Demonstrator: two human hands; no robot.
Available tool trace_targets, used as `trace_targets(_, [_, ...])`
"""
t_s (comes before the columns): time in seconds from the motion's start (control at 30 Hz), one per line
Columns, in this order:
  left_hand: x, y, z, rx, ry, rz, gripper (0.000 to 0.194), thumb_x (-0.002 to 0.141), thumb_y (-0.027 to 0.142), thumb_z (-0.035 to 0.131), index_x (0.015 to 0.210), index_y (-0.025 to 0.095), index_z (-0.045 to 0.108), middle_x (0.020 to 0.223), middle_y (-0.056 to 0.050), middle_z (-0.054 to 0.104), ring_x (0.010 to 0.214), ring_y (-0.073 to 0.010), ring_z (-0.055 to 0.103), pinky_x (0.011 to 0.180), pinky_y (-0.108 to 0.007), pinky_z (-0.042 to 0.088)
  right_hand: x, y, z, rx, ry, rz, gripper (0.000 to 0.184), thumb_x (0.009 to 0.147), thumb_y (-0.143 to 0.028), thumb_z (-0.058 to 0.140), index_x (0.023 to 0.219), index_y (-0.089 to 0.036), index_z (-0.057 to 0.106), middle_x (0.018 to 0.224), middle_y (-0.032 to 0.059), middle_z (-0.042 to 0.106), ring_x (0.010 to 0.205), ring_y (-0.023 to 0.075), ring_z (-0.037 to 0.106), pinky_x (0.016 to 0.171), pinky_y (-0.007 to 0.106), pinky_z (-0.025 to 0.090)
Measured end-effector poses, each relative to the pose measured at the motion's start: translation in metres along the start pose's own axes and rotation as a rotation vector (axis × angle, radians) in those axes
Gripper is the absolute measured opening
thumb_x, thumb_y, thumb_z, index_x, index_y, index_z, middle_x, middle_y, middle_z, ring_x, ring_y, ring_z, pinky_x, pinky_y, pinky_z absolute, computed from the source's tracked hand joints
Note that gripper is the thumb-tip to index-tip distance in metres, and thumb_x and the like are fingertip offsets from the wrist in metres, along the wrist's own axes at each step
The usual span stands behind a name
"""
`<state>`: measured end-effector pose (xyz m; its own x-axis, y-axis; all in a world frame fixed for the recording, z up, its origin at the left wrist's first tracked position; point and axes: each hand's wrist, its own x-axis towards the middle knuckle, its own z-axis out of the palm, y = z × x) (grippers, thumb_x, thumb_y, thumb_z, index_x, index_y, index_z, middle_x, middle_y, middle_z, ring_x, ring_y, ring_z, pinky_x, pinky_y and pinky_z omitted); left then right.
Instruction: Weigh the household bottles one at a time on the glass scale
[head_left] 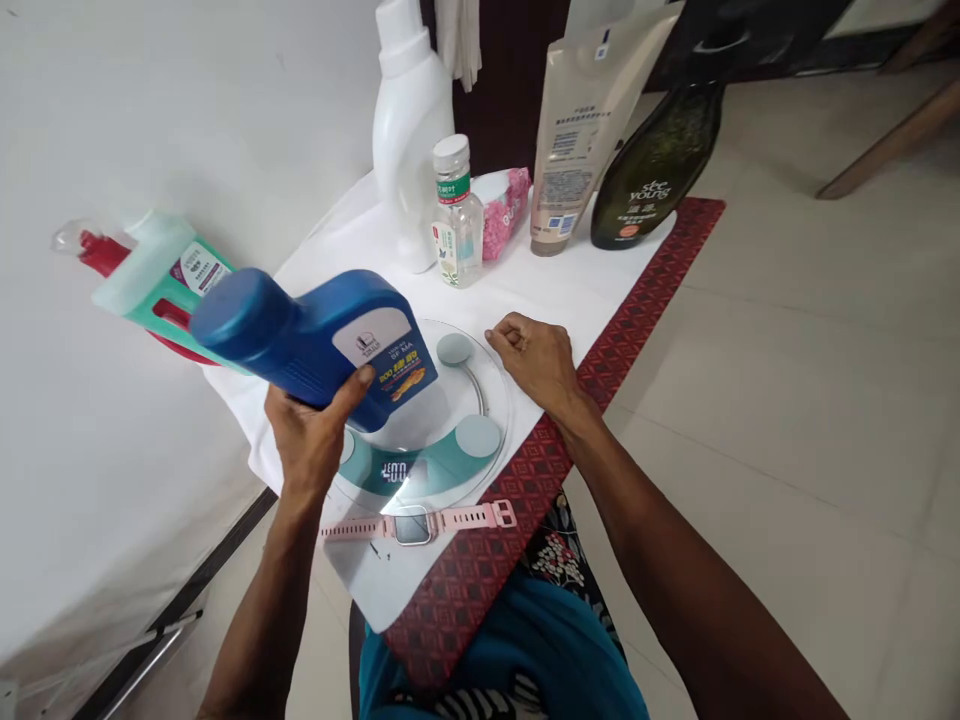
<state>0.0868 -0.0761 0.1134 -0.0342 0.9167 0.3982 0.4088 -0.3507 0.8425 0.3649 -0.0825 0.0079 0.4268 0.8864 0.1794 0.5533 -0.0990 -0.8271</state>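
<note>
My left hand [311, 440] grips a blue motor oil bottle [300, 330], its thumb across the label. The bottle leans with its cap up to the left, over a round glass bathroom scale [450, 455]. A lit digital readout shows on the scale's teal band; its digits look like zeros. My right hand [536, 360] rests with curled fingers on the white cloth, just right of the scale, and nothing shows in it. Below the scale lies a pink-strapped smartwatch [412, 525], stretched out flat.
At the back stand a white jug [409, 150], a small clear bottle [456, 215], a pink packet [506, 215], a beige tube [570, 150] and a dark green bottle [652, 170]. A green bottle with red parts [161, 275] leans by the wall. Red patterned trim [637, 310] edges the table.
</note>
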Motion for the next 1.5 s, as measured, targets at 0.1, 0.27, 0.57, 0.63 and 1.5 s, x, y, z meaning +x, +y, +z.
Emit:
trace_targets(0.1, [-0.012, -0.006, 0.008, 0.029, 0.038, -0.054, 0.051, 0.075, 0.054, 0.103, 0.109, 0.024, 0.08, 0.11, -0.009, 0.085, 0.107, -0.0362, 0.084, 0.099, -0.058, 0.074, 0.0, -0.001, 0.0, -0.008, 0.005, 0.002, 0.019, 0.098, -0.033, 0.067, 0.081, -0.025, 0.067, 0.075, 0.0031, 0.074, 0.069, 0.021, 0.063, 0.076, 0.036, 0.042])
trace_targets(0.27, [-0.018, -0.014, 0.01, 0.087, 0.062, -0.05, 0.066, 0.073, 0.064, 0.103, 0.119, 0.023, 0.078, 0.118, -0.012, 0.083, 0.112, -0.0378, 0.082, 0.106, -0.062, 0.07, 0.0, 0.002, 0.001, -0.011, 0.003, -0.011, 0.017, 0.098, -0.032, 0.068, 0.083, -0.025, 0.068, 0.076, 0.0034, 0.075, 0.072, 0.0216, 0.064, 0.077, 0.036, 0.044])
trace_targets(0.57, [0.016, -0.071, -0.05, -0.039, 0.154, 0.03, 0.096, 0.097, 0.108, 0.02, 0.127, 0.031, 0.069, 0.126, -0.012, 0.076, 0.126, -0.0307, 0.077, 0.107, -0.047, 0.064, -0.002, 0.011, 0.003, -0.018, -0.004, -0.007, 0.02, 0.105, -0.037, 0.07, 0.09, -0.024, 0.07, 0.082, 0.0054, 0.076, 0.075, 0.0222, 0.064, 0.083, 0.04, 0.05])
trace_targets(0.63, [0.021, -0.098, -0.063, -0.035, 0.233, -0.089, 0.095, 0.095, 0.11, 0.026, 0.12, 0.027, 0.067, 0.117, -0.012, 0.076, 0.114, -0.029, 0.078, 0.097, -0.042, 0.065, -0.003, 0.011, 0.003, -0.023, -0.003, -0.013, 0.02, 0.106, -0.038, 0.07, 0.091, -0.024, 0.07, 0.082, 0.0053, 0.076, 0.074, 0.0214, 0.064, 0.083, 0.04, 0.051])
trace_targets(1.5, [-0.017, -0.041, -0.006, -0.014, -0.121, -0.014, 0.073, 0.069, 0.071, 0.104, 0.116, 0.022, 0.078, 0.108, -0.009, 0.079, 0.107, -0.0319, 0.079, 0.101, -0.048, 0.068, -0.001, 0.009, 0.003, -0.006, 0.025, -0.022, 0.016, 0.099, -0.032, 0.071, 0.085, -0.025, 0.068, 0.073, 0.0009, 0.071, 0.068, 0.0189, 0.061, 0.075, 0.035, 0.045])
